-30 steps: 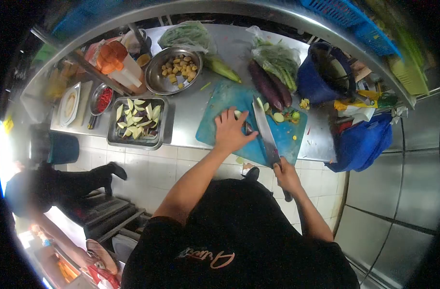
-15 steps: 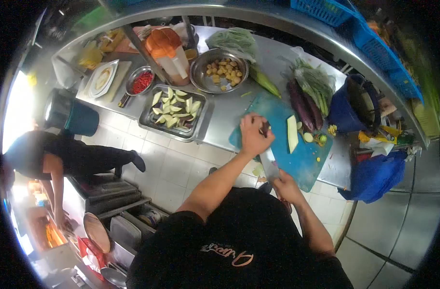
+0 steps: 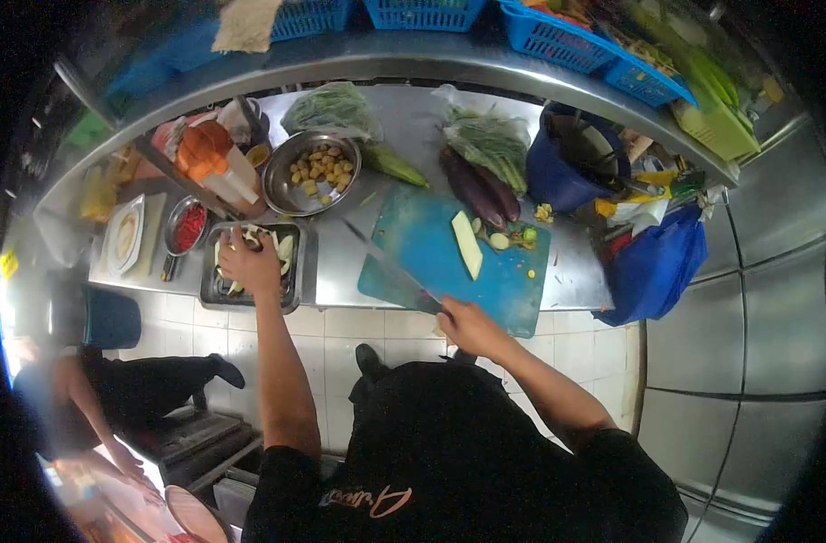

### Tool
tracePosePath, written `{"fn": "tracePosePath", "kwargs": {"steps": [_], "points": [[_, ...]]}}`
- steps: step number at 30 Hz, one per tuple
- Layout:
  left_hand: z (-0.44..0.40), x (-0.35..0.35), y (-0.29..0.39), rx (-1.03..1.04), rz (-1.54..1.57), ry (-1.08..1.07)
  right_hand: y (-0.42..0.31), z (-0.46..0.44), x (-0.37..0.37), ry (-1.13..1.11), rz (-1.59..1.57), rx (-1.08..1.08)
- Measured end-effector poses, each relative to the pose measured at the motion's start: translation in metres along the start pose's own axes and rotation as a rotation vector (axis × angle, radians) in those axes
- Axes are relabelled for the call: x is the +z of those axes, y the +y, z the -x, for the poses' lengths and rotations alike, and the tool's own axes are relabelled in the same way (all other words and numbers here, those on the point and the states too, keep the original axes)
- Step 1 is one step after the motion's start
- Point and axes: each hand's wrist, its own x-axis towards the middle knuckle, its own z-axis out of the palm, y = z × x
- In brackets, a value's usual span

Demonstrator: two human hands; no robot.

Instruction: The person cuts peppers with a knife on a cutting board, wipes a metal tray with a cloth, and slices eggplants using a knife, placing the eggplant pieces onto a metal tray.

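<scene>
My left hand is over a metal tray of cut eggplant pieces. Its fingers are spread and reach down among the pieces; whether any piece is under the palm is hidden. My right hand grips the handle of a kitchen knife, its blade slanting up and left across the left edge of a blue cutting board. On the board lies a long pale cut wedge of eggplant, with trimmed ends beside it. Whole purple eggplants rest at the board's far edge.
A steel bowl of cut chunks, a small bowl of red chillies and an orange-lidded jug stand on the steel table. A blue bucket is at right. An overhead shelf holds blue baskets. Another person bends at lower left.
My left hand has moved left from the board to the tray, and its fingers have spread. The knife in my right hand has swung to point up-left. The camera view has shifted right.
</scene>
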Motion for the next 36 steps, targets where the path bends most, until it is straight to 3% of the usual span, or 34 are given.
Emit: {"fn": "tracePosePath", "kwargs": {"steps": [2,4,5,6,8,10,12,16,19,21,25,28,31,34,36], "points": [[-0.004,0.002,0.020,0.144,0.206,0.083,0.023,0.015,0.005,0.026,0.015,0.050],[0.020,0.013,0.069,0.147,0.532,-0.187,0.036,0.027,0.009,0.006,0.052,0.118],[0.022,-0.005,0.108,0.215,0.584,-0.569,0.036,0.031,0.011,0.005,0.045,0.123],[0.047,0.010,0.132,0.455,0.546,-0.566,0.036,0.036,0.013,0.004,0.037,0.129],[0.076,0.019,0.181,0.762,0.694,-0.867,0.034,0.041,0.012,-0.019,0.025,0.161],[0.109,0.052,0.210,1.022,0.689,-0.811,0.031,0.043,0.009,-0.070,0.021,0.207],[0.120,0.062,0.223,1.100,0.549,-0.932,0.055,0.050,0.020,0.011,0.040,0.125],[0.097,0.040,0.229,1.032,0.476,-1.134,0.057,0.062,0.013,0.035,0.005,0.106],[0.089,0.043,0.226,1.035,0.363,-1.167,0.045,0.065,0.007,-0.009,-0.001,0.199],[0.083,0.047,0.216,0.927,0.348,-1.151,0.043,0.066,0.006,-0.019,0.027,0.216],[0.053,0.035,0.182,0.602,0.229,-1.140,0.049,0.085,-0.019,-0.093,-0.255,0.392],[0.071,0.037,0.135,0.676,0.239,-0.898,0.092,0.108,-0.023,-0.022,-0.411,0.529],[0.081,-0.001,0.130,0.682,0.263,-0.950,0.095,0.114,-0.028,0.126,-0.300,0.476],[0.118,0.006,0.122,0.715,0.276,-1.040,0.111,0.099,-0.013,0.217,-0.047,0.266],[0.106,-0.017,0.130,0.612,0.284,-1.120,0.096,0.087,-0.007,0.268,-0.002,0.223]]}}
